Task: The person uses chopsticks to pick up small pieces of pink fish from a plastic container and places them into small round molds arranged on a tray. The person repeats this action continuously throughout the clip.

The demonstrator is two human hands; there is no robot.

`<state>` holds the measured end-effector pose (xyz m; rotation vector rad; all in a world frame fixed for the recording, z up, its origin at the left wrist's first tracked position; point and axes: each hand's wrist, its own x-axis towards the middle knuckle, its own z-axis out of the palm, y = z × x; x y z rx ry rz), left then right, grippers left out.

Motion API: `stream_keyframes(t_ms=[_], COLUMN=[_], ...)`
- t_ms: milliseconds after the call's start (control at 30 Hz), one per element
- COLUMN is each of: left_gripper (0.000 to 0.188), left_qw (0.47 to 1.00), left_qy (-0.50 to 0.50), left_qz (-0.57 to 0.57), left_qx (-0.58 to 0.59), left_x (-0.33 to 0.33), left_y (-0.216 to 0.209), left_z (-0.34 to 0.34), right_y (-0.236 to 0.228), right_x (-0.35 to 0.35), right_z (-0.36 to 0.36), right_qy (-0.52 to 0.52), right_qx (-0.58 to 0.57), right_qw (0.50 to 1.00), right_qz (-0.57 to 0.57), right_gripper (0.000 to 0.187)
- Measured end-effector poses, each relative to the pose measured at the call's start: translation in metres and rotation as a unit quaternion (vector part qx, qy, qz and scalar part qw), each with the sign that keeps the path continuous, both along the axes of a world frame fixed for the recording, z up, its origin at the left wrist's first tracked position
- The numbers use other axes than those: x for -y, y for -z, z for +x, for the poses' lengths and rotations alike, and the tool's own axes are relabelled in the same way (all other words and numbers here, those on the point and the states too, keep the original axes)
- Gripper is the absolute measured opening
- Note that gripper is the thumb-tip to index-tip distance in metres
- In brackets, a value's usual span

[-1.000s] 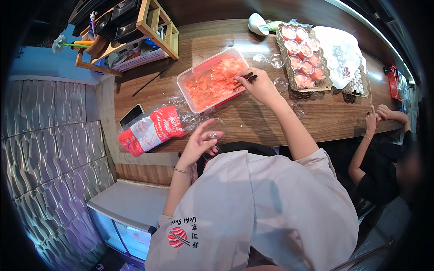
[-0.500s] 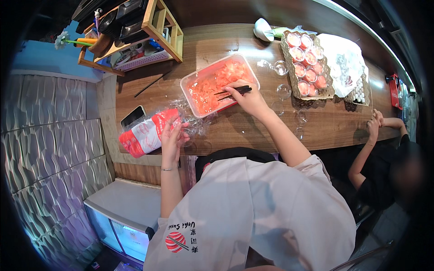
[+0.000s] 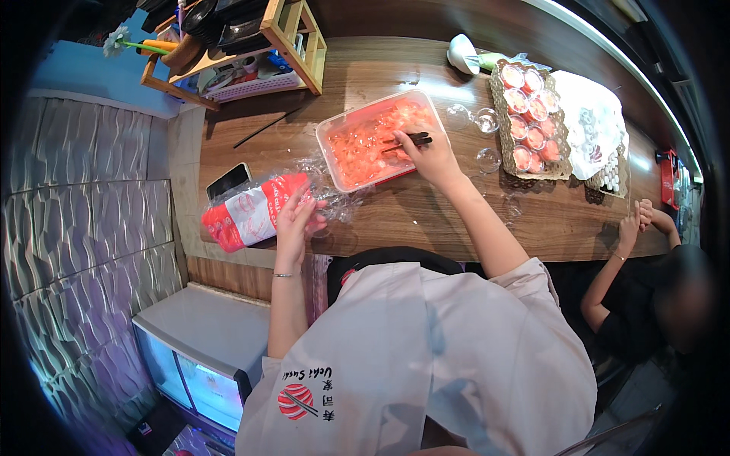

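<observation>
My right hand (image 3: 433,156) grips a pair of black chopsticks (image 3: 417,140), its fingers bent around them. Their tips dip into thin pink-orange slices (image 3: 357,156), like pickled ginger, that fill a rectangular plastic tub (image 3: 325,135) with a pale rim. To the left, my left hand (image 3: 296,220) has its fingers curled against the end of a red-and-white plastic package (image 3: 251,213) with loose clear wrap. That package lies at the table's near edge. Part of my left thumb's grip is hidden.
A phone (image 3: 228,181) and a dark stick (image 3: 266,128) lie left of the tub. Small clear lids (image 3: 488,120) sit to its right, before a carton tray (image 3: 564,169) of filled cups (image 3: 517,100). A wooden shelf (image 3: 293,45) stands far left. At right, another person's hands (image 3: 637,216) rest near the table edge.
The whole view has shifted slightly. My right hand's fingers have bent more around the chopsticks, whose tips have moved a little within the slices. My left hand stays at the package.
</observation>
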<state>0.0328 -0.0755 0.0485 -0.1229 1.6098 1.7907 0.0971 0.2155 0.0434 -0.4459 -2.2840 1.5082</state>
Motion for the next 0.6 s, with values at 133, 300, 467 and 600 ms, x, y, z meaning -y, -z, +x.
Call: stream_keyframes(t_ms=[133,300,467,600], left_gripper=[0.050,0.051,0.052,0.052], left_qw=[1.000,1.000,0.999,0.998], left_qy=[-0.001,-0.024,-0.045,-0.054], left_qz=[-0.003,0.015,0.010,0.011], left_qx=[0.003,-0.008,-0.009,-0.009], left_x=[-0.002,0.003,0.008,0.009], left_y=[-0.001,0.003,0.005,0.007], left_z=[0.000,0.001,0.001,0.003], right_y=[0.013,0.005,-0.008,-0.028], right_x=[0.016,0.027,0.007,-0.006], right_z=[-0.009,-0.015,-0.018,-0.021], right_qy=[-0.036,-0.069,-0.121,-0.163], right_qx=[-0.023,-0.044,-0.020,-0.023], right_qw=[0.999,0.995,0.992,0.981], right_qz=[0.000,-0.054,0.003,0.106], right_gripper=[0.016,0.016,0.014,0.016])
